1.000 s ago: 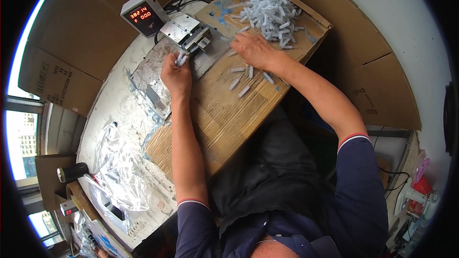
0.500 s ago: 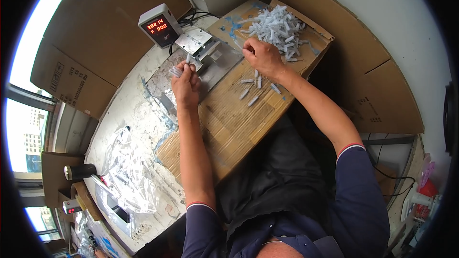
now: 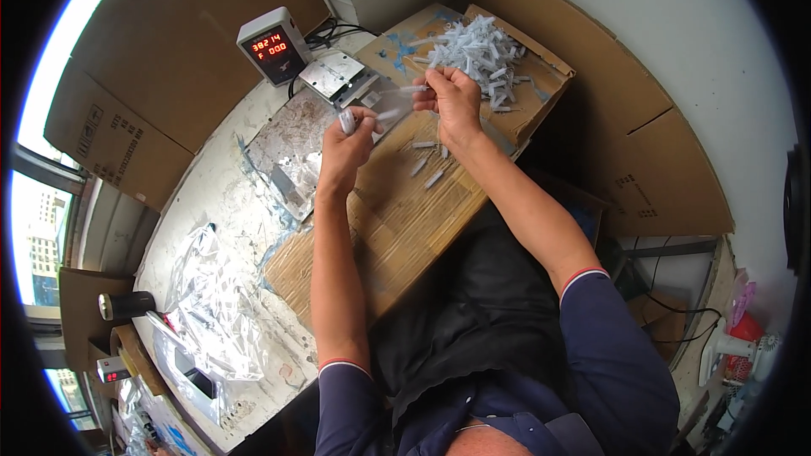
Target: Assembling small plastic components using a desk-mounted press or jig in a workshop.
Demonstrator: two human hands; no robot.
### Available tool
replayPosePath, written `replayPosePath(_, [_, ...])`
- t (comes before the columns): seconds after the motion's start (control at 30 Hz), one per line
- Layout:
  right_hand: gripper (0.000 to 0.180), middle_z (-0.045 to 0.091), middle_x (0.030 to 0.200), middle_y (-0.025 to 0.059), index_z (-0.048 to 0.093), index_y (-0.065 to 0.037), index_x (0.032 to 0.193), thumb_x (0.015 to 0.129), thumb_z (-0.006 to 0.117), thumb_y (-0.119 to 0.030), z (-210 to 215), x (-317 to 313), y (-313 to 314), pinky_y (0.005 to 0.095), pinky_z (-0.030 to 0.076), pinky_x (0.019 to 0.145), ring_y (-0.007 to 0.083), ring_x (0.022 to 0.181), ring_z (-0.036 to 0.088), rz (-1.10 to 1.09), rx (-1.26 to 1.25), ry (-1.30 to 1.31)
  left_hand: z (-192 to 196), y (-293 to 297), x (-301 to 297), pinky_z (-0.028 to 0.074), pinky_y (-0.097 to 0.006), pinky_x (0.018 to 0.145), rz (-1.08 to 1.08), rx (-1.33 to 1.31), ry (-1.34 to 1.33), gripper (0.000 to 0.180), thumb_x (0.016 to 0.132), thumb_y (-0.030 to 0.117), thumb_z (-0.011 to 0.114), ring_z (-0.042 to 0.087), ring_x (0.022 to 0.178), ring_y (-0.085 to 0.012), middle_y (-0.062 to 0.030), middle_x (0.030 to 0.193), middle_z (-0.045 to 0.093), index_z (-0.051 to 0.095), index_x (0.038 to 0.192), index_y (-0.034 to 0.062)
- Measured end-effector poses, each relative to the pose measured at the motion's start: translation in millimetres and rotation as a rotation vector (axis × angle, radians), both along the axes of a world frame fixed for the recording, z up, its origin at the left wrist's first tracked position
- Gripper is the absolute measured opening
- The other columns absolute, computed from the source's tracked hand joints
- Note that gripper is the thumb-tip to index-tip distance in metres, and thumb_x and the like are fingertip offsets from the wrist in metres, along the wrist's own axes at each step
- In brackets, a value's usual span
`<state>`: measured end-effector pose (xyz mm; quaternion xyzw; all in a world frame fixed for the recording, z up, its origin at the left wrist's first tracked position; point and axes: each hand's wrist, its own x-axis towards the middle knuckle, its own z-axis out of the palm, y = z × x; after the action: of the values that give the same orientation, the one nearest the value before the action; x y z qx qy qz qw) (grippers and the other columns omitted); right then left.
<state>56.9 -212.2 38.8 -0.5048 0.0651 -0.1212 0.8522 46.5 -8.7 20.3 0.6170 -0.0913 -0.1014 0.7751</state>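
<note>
Fingers of your left hand (image 3: 345, 148) were closed around a small white plastic piece (image 3: 347, 121) raised above the cardboard sheet (image 3: 397, 219), while your right hand (image 3: 452, 100) pinched a thin clear strip (image 3: 404, 90) beside the heap of white pieces (image 3: 477, 51). Both looked light, stiff and slippery, so pinching them near the ends seemed wisest.
</note>
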Motion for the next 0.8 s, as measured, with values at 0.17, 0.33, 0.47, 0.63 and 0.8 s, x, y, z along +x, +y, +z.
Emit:
replayPosePath(0.17, [0.015,0.07,0.09,0.0128,0.059,0.002,0.099,0.099,0.063,-0.013,-8,-2,13,0.03,0.06,0.061,0.0183,0.069,0.069,-0.042,0.11,-0.015,4,-20,-6,0.033,-0.019,0.048,-0.008,0.27,-0.161,0.011,0.101,0.011,0.06,0.043,0.056,-0.0012,0.002,0.085,0.068,0.068,0.106,0.0054])
replayPosePath(0.33, [0.013,0.069,0.09,0.0127,0.058,0.001,0.099,0.099,0.062,-0.012,-19,-2,26,0.0318,0.06,0.066,0.0203,0.072,0.068,-0.049,0.151,-0.038,2,-36,-7,0.034,-0.02,0.048,-0.011,0.202,-0.099,0.011,0.101,0.013,0.061,0.043,0.056,-0.0017,0.0022,0.084,0.067,0.069,0.103,0.0058])
replayPosePath(0.47, [0.012,0.068,0.09,0.0123,0.058,0.0,0.099,0.099,0.062,-0.011,-19,-4,33,0.0308,0.059,0.067,0.0199,0.075,0.068,-0.021,0.23,0.051,2,-43,-10,0.039,-0.022,0.059,-0.051,0.17,-0.056,0.009,0.099,0.014,0.066,0.048,0.067,-0.0039,0.0026,0.085,0.066,0.07,0.1,0.0063])
replayPosePath(0.63, [0.011,0.069,0.09,0.0112,0.058,0.0,0.099,0.099,0.062,-0.011,-20,-7,35,0.0305,0.059,0.068,0.0198,0.075,0.068,0.006,0.231,0.079,-11,-54,-10,0.038,-0.023,0.056,-0.032,0.212,-0.346,0.007,0.1,0.014,0.068,0.045,0.064,-0.0039,0.0056,0.08,0.059,0.068,0.095,0.0093])
replayPosePath(0.8, [0.011,0.069,0.091,0.0103,0.059,-0.001,0.1,0.099,0.063,-0.011,-24,-6,15,0.0309,0.06,0.068,0.019,0.074,0.069,0.005,0.182,0.085,-8,-22,-4,0.037,-0.022,0.054,0.029,0.281,-0.159,0.017,0.104,0.024,0.062,0.044,0.063,-0.0034,0.0054,0.075,0.054,0.062,0.095,0.0096])
